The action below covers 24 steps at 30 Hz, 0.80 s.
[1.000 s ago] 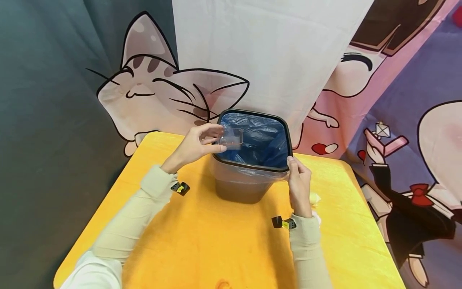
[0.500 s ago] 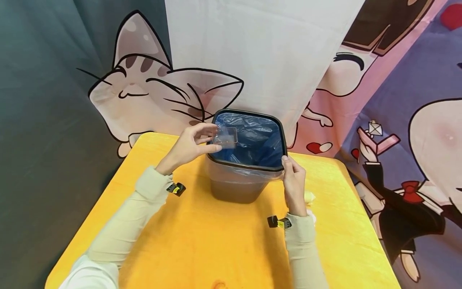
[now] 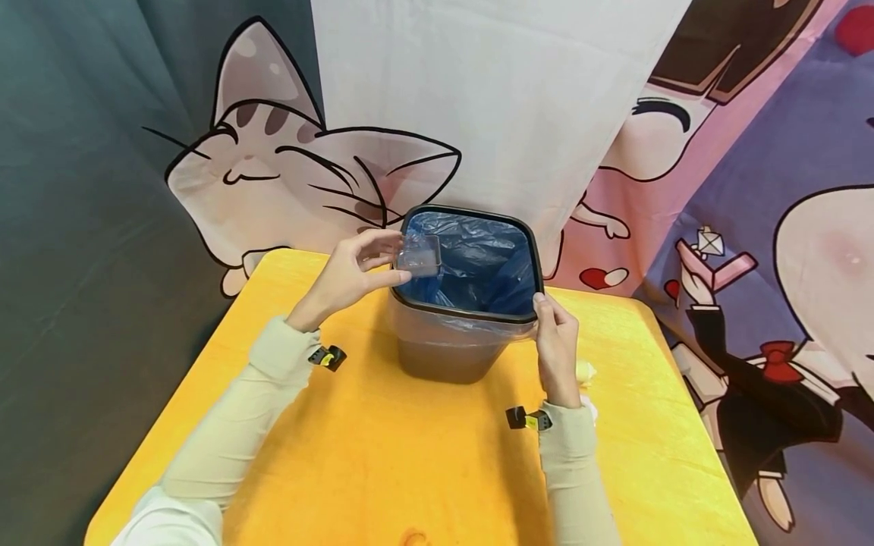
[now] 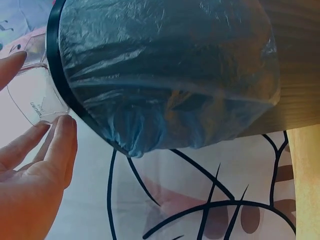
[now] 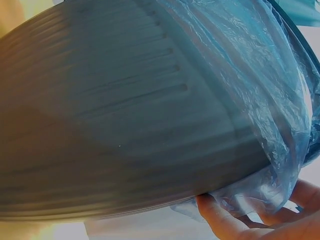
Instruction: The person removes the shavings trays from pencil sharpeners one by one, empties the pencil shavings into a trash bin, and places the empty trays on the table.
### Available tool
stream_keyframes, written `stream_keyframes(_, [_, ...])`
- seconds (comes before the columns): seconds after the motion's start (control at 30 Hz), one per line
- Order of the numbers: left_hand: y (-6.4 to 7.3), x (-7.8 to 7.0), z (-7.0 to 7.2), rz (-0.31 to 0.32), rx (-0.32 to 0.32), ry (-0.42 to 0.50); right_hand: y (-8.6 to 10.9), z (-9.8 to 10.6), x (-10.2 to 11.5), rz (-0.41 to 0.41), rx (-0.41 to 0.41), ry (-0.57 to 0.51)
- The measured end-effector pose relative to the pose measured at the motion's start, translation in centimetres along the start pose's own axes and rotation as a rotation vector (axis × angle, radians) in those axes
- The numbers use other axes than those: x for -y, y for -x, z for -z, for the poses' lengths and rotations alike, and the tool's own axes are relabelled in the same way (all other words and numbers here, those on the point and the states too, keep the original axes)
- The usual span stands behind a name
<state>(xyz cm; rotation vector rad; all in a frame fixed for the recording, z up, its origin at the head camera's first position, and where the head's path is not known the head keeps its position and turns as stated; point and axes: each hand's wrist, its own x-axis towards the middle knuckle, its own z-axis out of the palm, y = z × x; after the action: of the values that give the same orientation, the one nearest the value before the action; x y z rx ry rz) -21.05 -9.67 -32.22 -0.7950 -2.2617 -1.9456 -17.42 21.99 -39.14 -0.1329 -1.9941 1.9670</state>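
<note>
A grey trash can (image 3: 447, 360) stands on the table, lined with a blue plastic bag (image 3: 478, 262) that folds out over its black rim (image 3: 471, 313). My left hand (image 3: 351, 265) pinches a small clear plastic box (image 3: 421, 256) between thumb and fingers, over the left side of the can's mouth. In the left wrist view, small print shows on the clear wall of the box. At the can's front right corner my right hand (image 3: 558, 341) grips the rim, thumb on top. The right wrist view has its fingers (image 5: 220, 220) against the can's side and the overhanging bag.
The yellow-covered table (image 3: 382, 462) lies under the can. Beyond my right wrist, partly hidden by it, are a small pale yellow item (image 3: 585, 372) and a white one (image 3: 589, 408). A printed curtain (image 3: 505, 98) hangs right behind the can.
My left hand has drawn slightly left with the clear box, which has turned a little. My right hand keeps its hold on the rim. The head view shifted slightly between the first two frames.
</note>
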Motion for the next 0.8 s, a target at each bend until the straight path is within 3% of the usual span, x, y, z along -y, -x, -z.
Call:
stream_keyframes(0.27, [0.8, 0.2, 1.2, -0.058, -0.039, 0.06, 0.1, 0.1, 0.0, -0.001, 0.002, 0.008])
stream_keyframes(0.4, [1.5, 0.4, 2.3, -0.088, -0.03, 0.072, 0.2, 0.1, 0.1, -0.004, -0.001, 0.0])
stream_keyframes(0.8, [4.0, 1.5, 4.8, -0.095, -0.055, 0.111, 0.0, 0.0, 0.1, -0.009, -0.002, -0.014])
